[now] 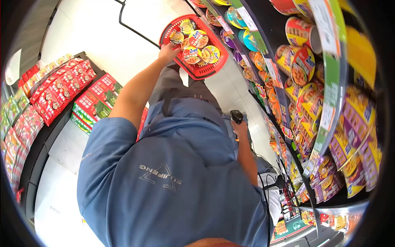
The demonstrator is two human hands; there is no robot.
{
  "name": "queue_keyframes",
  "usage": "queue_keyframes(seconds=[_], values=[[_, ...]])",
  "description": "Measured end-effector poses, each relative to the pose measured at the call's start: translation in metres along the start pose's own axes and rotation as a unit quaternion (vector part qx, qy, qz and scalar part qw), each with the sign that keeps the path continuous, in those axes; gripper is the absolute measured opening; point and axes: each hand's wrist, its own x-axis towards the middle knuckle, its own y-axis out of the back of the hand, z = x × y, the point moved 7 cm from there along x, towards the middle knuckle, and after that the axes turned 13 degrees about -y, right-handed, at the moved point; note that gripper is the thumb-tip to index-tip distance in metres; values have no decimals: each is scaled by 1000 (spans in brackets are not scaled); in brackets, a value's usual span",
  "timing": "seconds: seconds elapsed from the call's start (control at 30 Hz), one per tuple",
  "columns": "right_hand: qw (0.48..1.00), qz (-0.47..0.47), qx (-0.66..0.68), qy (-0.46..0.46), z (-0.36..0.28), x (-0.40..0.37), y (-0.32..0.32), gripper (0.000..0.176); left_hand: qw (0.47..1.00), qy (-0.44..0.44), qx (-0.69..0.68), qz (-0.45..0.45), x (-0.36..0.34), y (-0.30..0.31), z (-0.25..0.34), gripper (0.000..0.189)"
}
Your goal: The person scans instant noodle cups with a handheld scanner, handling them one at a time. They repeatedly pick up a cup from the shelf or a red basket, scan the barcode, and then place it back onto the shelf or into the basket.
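My left hand (168,53) is closed over the left rim of a red shopping basket (222,61), its fingertips reaching just inside. Several instant noodle cups and bowls lie in the basket, among them a yellow and red noodle bowl (198,39) with "2" on its lid. A thin black bar (140,32) runs from the basket's left side up toward the top edge. By my right hip, my right hand (240,130) is wrapped round a black handheld device (236,116); its exact kind does not show clearly.
To the right, a tall shelf (331,94) holds rows of noodle bowls (302,68) and hanging packets. On the left stand red snack bags (63,88) and stacked red and green cartons (96,96). Black cables (265,197) hang near my right side. Pale floor tiles (88,31) lie ahead.
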Motion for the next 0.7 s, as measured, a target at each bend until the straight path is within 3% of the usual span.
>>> queue_keyframes(seconds=[0.03,0.1,0.13,0.2,0.3,0.33,0.43,0.5,0.57,0.63,0.67,0.7], values=[[1000,2,-6,-7,-1,-1,-6,36,1000,-3,-10,1,14,-2,6,55],[993,103,-54,25,-14,-6,-8,40,1000,-4,-26,-3,43,-16,8,55],[987,131,-47,78,-24,-14,-11,41,998,30,-46,-20,55,-28,2,55],[989,113,-43,81,-52,-41,-19,42,993,81,-82,-34,70,-52,1,54],[988,91,-54,112,-107,-87,-26,46,994,66,-60,-64,77,-83,15,58],[984,88,-68,138,-120,-95,-31,48,985,57,-136,-89,79,-99,13,65],[983,67,-68,155,-119,-81,-48,49,986,109,-99,-73,80,-135,2,69],[985,57,-71,149,-120,-77,-50,48,979,128,-156,-33,83,-158,-10,68],[985,48,-109,124,-106,-59,-51,47,985,151,-86,28,83,-155,-8,67],[980,49,-156,112,-89,-38,-49,44,981,168,-89,23,100,-176,-17,67],[984,39,-117,124,-83,-31,-44,42,984,160,-73,8,109,-180,-15,73],[989,36,-127,70,-62,-13,-44,43,987,149,-57,-8,119,-192,-17,80]])
